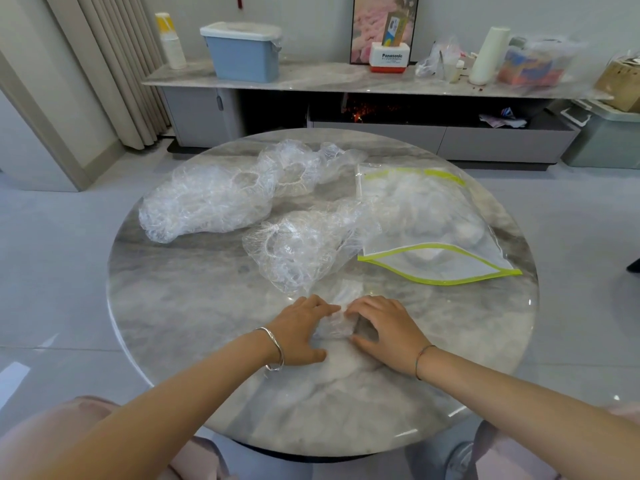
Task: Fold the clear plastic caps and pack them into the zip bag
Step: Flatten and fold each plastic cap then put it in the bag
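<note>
A round grey marble-look table [207, 323] stood in a pale-tiled room, seen from above by the person seated at it. Behind it ran a long low grey sideboard [311, 81] carrying a blue lidded plastic bin [242, 53] among other clutter.

Near the front edge of the table, both hands lay palm down and close together. The left hand [301, 330], with a silver bangle [273, 348] on its wrist, and the right hand [384, 327], with a thin cord bracelet [420, 358], each had fairly straight fingers pressing on a small folded clear plastic cap [336, 325] that lay flat on the table between them. The thumbs were spread apart from the fingers.

Just beyond the hands lay a loose crumpled clear cap with an elastic rim [298, 247]. Farther back on the left sat a larger heap of clear caps [207, 202].

To the right lay a clear zip bag with a yellow-green edge [433, 220], its mouth gaping toward the person. It seemed to hold some pale folded plastic already, though the contents were hazy through the film.
</note>
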Demonstrator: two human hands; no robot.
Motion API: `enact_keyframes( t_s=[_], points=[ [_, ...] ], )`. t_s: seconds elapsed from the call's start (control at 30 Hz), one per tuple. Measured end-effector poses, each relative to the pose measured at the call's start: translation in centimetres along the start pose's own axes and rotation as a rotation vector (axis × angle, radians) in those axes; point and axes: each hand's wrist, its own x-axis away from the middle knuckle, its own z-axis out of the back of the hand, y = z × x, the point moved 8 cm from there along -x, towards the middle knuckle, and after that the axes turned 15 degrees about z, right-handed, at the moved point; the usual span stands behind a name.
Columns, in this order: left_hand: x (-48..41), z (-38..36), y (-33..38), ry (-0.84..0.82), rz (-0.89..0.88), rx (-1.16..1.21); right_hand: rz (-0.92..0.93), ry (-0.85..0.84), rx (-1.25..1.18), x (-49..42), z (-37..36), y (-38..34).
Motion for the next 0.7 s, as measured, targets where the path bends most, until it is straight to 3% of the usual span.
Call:
enact_keyframes(
  t_s=[0.1, 0.27, 0.4, 0.6, 0.7],
  points=[
    [-0.3, 0.2, -0.3, 0.019, 0.035, 0.096, -0.064, 0.041, -0.084, -0.4, 0.1, 0.7],
    [-0.7, 1.8, -1.6, 0.166, 0.183, 0.415, -0.291, 0.139, -0.477, -0.1, 0.3, 1.6],
    [-1.0, 2.1, -2.6, 0.233, 0.268, 0.449, -0.413, 0.217, -0.608, 0.1, 0.0, 2.1],
    [-1.1, 2.0, -1.9, 0.216, 0.297, 0.306, -0.515, 0.152, -0.623, 0.1, -1.1, 2.6],
    [-1.4, 1.9, -0.9, 0.048, 0.235, 0.376, -0.54, 0.138, -0.71, -0.2, -1.0, 2.4]
  ],
)
